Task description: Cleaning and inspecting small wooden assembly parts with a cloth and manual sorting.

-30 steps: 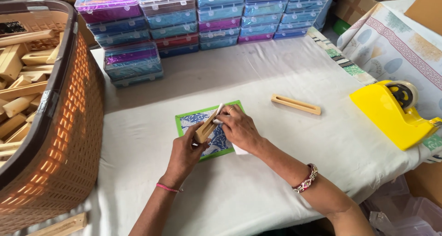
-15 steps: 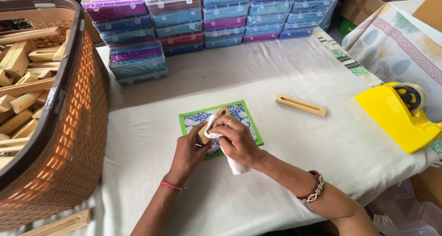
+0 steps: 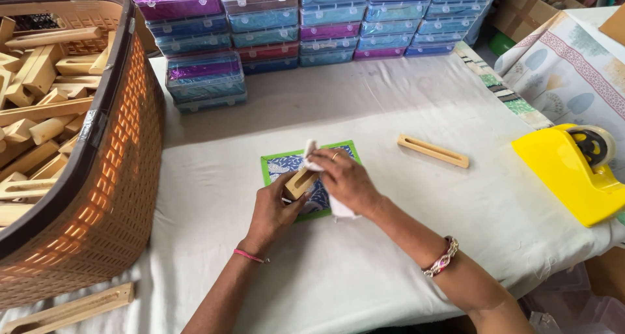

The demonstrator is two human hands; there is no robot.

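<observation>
A small wooden block (image 3: 301,183) with a slot in it sits over a green-edged blue patterned card (image 3: 311,178) near the middle of the desk (image 3: 364,262), which is covered in a white cloth. The left hand (image 3: 272,210) has its grip closed round the block's lower end, thumb and fingers on either side. The right hand (image 3: 345,181) presses a white rag (image 3: 312,155) against the block's upper end, its grip pinched on the rag, with more of the rag showing under the palm. To the right, well apart, a long slotted wooden piece (image 3: 433,151) lies flat on the desk, and beyond it at the edge stands a yellow tape dispenser (image 3: 573,174). At the back, stacks of clear plastic boxes (image 3: 273,21) with coloured contents line the desk. On the left, a brown basket (image 3: 97,197) holds many more wooden pieces, and another slotted piece (image 3: 68,308) lies in front of it.
</observation>
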